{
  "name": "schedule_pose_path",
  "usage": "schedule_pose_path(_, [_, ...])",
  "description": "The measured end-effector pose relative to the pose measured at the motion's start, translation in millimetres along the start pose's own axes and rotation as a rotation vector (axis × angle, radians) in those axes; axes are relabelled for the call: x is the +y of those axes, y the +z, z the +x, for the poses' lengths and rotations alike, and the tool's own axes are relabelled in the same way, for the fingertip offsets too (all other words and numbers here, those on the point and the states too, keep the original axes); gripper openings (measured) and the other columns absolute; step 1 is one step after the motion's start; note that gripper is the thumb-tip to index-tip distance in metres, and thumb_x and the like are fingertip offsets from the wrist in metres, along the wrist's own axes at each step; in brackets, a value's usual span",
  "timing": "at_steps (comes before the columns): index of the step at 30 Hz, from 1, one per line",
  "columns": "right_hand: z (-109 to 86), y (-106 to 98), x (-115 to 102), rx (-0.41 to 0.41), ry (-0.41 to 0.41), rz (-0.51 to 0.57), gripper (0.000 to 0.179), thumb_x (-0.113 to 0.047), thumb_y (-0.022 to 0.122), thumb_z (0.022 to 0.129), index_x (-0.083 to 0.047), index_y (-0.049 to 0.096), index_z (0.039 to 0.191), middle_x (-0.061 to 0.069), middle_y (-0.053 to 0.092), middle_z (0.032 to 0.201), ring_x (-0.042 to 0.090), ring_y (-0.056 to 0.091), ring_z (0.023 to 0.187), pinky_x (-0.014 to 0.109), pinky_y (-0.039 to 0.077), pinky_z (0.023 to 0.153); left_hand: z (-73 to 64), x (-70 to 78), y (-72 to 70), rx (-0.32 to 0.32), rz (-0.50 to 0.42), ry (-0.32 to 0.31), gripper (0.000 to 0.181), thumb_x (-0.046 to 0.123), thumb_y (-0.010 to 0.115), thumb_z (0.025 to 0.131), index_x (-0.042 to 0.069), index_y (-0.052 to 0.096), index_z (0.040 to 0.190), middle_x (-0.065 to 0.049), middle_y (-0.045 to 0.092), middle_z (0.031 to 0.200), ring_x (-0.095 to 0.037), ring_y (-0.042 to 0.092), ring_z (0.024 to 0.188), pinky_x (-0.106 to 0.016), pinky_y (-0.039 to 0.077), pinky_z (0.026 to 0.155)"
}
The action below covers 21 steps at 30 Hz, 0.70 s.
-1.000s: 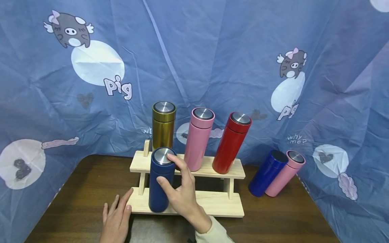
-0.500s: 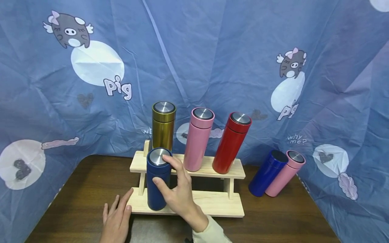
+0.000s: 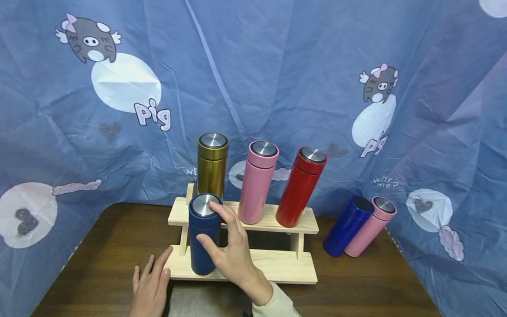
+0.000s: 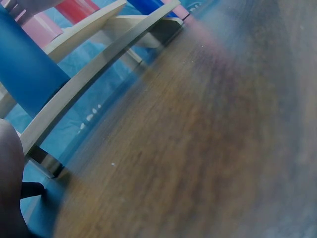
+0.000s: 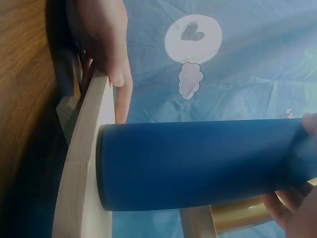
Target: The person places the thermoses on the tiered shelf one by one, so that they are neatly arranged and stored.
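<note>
My right hand [image 3: 233, 255] holds a dark blue thermos [image 3: 204, 246] near its top, thumb on the front and index finger on the steel lid [image 3: 203, 205]. The thermos stands upright at the left part of the lower shelf [image 3: 277, 265] of a two-tier wooden rack; its base sits against the board [image 5: 81, 163] in the right wrist view. At that shelf's left end rests my left hand [image 3: 150, 286], its fingers mostly straight and touching the wood. That hand [image 5: 106, 39] also shows beside the board in the right wrist view.
On the upper shelf [image 3: 233, 207] stand a gold thermos [image 3: 211, 174], a pink thermos [image 3: 258, 189] and a red thermos [image 3: 299, 189]. A bright blue thermos [image 3: 346, 229] and another pink thermos [image 3: 370, 229] stand on the brown table [image 3: 103, 255] at right. A blue curtain [image 3: 277, 66] hangs behind.
My right hand and the dark blue thermos have shifted slightly left along the lower shelf. The left hand stays at the shelf's end.
</note>
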State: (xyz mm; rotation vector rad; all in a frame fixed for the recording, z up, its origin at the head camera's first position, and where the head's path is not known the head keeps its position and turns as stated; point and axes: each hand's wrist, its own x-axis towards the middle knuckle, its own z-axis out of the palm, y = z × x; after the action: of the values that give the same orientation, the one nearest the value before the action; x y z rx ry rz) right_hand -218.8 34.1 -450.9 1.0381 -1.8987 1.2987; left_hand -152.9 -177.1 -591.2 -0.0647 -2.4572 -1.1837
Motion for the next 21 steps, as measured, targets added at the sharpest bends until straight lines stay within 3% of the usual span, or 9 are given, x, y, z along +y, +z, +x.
schedule_pose_path(15, [-5.5, -13, -3, -0.057, 0.015, -0.079, 0.098, -0.007, 0.092, 0.088, -0.010, 0.038, 0.169, 0.016, 0.058, 0.159, 0.030, 0.063, 0.140, 0.047, 0.059, 0.110, -0.1, -1.0, 1.5, 0.018, -0.011, 0.015, 0.045, 0.019, 0.037, 0.120, 0.011, 0.051, 0.162, -0.029, 0.060, 0.155, -0.074, 0.039, 0.144, -0.084, 0.000, 0.124])
schedule_pose_path(21, [-6.6, -23, -3, -0.043, -0.033, -0.096, 0.100, -0.008, 0.095, 0.084, -0.003, 0.038, 0.166, 0.018, 0.059, 0.155, 0.033, 0.063, 0.134, 0.045, 0.060, 0.104, 0.1, -1.6, 1.2, 0.010, -0.004, 0.011, 0.045, 0.019, 0.037, 0.120, 0.011, 0.050, 0.162, -0.029, 0.060, 0.155, -0.075, 0.039, 0.144, -0.085, 0.000, 0.124])
